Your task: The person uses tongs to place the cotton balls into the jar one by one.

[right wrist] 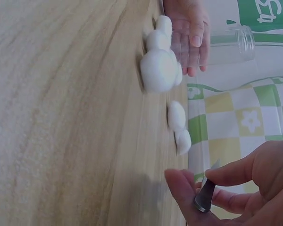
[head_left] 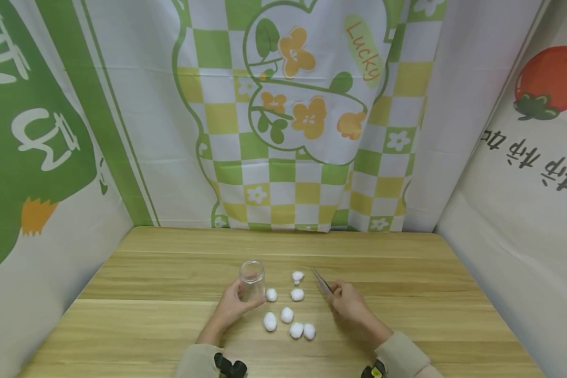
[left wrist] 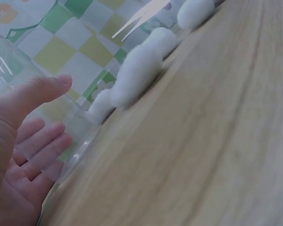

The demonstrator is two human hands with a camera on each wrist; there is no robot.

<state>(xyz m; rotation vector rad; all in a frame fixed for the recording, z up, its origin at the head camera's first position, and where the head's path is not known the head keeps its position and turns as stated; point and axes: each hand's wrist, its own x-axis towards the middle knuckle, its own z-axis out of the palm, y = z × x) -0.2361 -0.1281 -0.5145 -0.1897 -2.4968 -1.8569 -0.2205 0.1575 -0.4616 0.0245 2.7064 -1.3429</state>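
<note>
Several white cotton balls (head_left: 287, 315) lie loosely in the middle of the table. To their left, my left hand (head_left: 233, 305) grips a clear glass jar (head_left: 252, 287), thumb on the near side and fingers behind the glass. The jar stands upright with its mouth uncovered; nothing shows inside it. Metal tweezers (head_left: 323, 283) are pinched between thumb and fingers of my right hand (head_left: 352, 304), right of the cotton. Their tips point up and left and look slightly apart in the left wrist view, where the tweezers (left wrist: 141, 18) hold nothing.
The wooden table (head_left: 420, 283) reaches back to a green-and-yellow checked curtain (head_left: 283, 173). Printed cloths hang at the left (head_left: 52, 131) and right (head_left: 524, 184) sides. One cotton ball (head_left: 271, 294) sits right beside the jar.
</note>
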